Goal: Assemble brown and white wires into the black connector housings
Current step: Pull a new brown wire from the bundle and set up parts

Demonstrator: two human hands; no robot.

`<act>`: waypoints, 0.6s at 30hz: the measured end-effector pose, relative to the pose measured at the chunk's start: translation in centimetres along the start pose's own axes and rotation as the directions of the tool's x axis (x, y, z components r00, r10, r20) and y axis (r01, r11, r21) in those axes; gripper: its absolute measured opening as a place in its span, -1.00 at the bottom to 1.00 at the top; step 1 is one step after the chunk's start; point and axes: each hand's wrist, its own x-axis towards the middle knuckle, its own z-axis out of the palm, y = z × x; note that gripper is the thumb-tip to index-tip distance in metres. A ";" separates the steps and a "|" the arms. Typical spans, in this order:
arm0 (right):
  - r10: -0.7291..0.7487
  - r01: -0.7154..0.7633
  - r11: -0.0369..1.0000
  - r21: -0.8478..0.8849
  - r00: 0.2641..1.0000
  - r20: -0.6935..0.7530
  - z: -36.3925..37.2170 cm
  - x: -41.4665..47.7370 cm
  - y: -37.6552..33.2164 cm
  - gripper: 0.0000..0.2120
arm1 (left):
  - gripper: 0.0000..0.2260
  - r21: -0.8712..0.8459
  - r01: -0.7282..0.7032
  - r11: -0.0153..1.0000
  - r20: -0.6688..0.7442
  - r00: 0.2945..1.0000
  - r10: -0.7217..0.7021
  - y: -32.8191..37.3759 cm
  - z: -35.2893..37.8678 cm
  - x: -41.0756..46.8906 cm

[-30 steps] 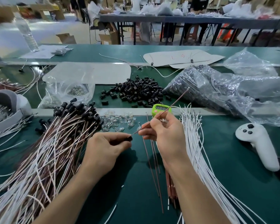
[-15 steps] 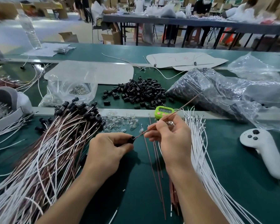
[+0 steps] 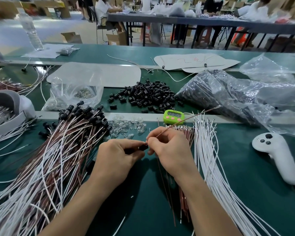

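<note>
Left hand [image 3: 116, 159] pinches a black housing [image 3: 143, 147], near centre. Right hand [image 3: 170, 150] pinches a brown wire [image 3: 186, 120], tip right at the housing. Finished heap [image 3: 58, 150] piled left. Plenty left, I'd say: loose housings [image 3: 146, 96] far, white wires [image 3: 209, 150] waiting right.

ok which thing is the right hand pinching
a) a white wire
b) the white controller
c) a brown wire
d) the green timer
c: the right hand pinches a brown wire, its end at the black housing that the left hand holds.
</note>
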 end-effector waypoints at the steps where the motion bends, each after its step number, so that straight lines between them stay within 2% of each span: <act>1: -0.004 0.004 0.999 -0.040 1.000 0.007 0.0 0.0 -0.1 -0.91 | -0.58 -0.005 0.002 1.000 -0.002 1.000 -0.002 0.0 0.0 0.0; 6: 0.020 -0.015 0.997 -0.075 0.997 0.072 0.0 -0.1 -0.4 -0.83 | -0.69 -0.119 0.072 0.990 0.020 0.997 -0.070 -0.4 0.0 0.2; 9: 0.080 -0.084 0.993 0.078 0.995 0.056 -0.1 0.0 -0.6 -0.77 | -0.64 -0.261 0.136 0.956 0.063 0.990 -0.124 -0.2 -0.1 0.5; 13: 0.140 -0.161 0.940 0.301 0.986 0.090 -0.2 0.1 -0.8 -0.68 | -0.61 -0.445 0.154 0.882 0.101 0.988 -0.121 0.4 -0.3 0.8; 18: 0.201 -0.251 0.845 0.473 0.967 0.153 -0.2 0.1 -1.1 -0.67 | -0.71 -0.654 0.210 0.727 0.182 0.976 -0.118 0.8 -0.6 0.9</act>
